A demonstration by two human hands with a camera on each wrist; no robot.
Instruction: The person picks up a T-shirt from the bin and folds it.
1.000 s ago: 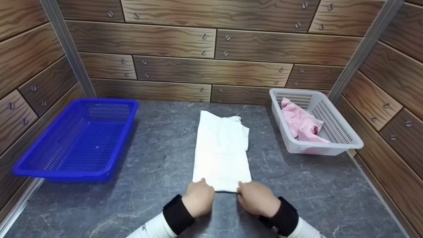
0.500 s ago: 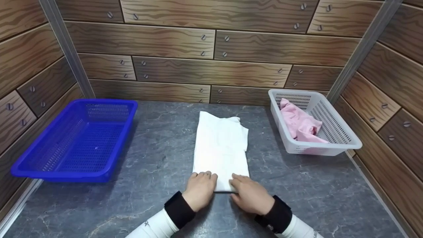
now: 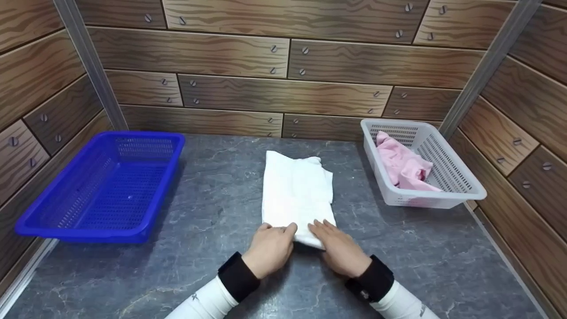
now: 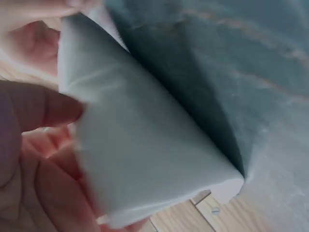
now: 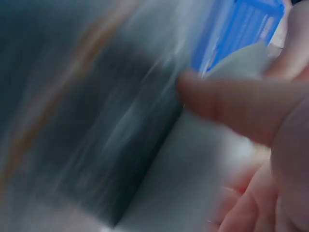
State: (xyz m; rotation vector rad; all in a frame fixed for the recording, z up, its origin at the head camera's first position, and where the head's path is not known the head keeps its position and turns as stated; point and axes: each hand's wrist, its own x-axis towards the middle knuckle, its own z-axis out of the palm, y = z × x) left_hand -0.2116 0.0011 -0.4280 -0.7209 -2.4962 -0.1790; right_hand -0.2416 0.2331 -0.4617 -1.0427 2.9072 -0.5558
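Observation:
A white folded garment (image 3: 296,190), with what looks like a short sleeve sticking out at its far right, lies lengthwise in the middle of the table. My left hand (image 3: 271,249) pinches its near left end, which is raised a little. In the left wrist view the left thumb (image 4: 60,107) presses on one face of the cloth, with fingers behind it. My right hand (image 3: 342,249) rests on the near right part, fingers straight over the cloth. The right wrist view is blurred and shows the right thumb (image 5: 231,99) across the garment's near edge.
A blue plastic basket (image 3: 150,217) stands on the left of the grey marbled table (image 3: 212,186). At the right is a white basket (image 3: 425,199) with a pink cloth (image 3: 401,161) inside. Wood-patterned walls (image 3: 248,93) enclose the back and both sides.
Both hands first held the near edge, then flattened onto the cloth. Now the left hand pinches and raises the near left end, the near edge tilts, and the right fingers lie further up.

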